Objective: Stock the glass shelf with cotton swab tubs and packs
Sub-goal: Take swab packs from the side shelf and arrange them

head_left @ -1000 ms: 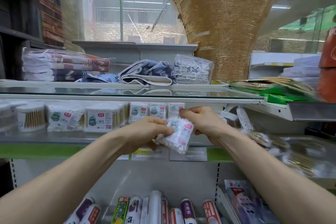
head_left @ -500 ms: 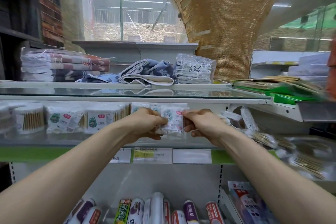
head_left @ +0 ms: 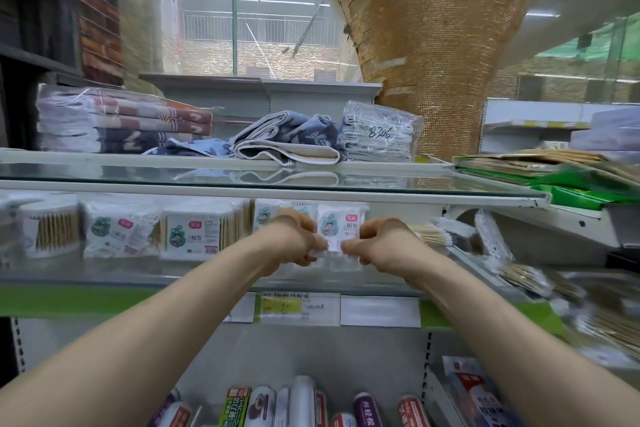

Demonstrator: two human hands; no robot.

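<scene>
As both arms reach to the centre of the frame, the left hand (head_left: 294, 240) and the right hand (head_left: 375, 243) pinch the lower corners of a small clear-plastic pack of cotton swabs with a white printed label (head_left: 341, 224). They hold it upright at the right end of the row on the glass shelf (head_left: 104, 270); whether it rests on the glass cannot be told. Left of it stand a round clear tub of wooden-stemmed swabs (head_left: 48, 229) and a square white-labelled swab box (head_left: 194, 233), so most of the row looks filled. At middle right, loose clear swab packs (head_left: 491, 238) lie heaped beyond the shelf's end, apparently awaiting stocking.
</scene>
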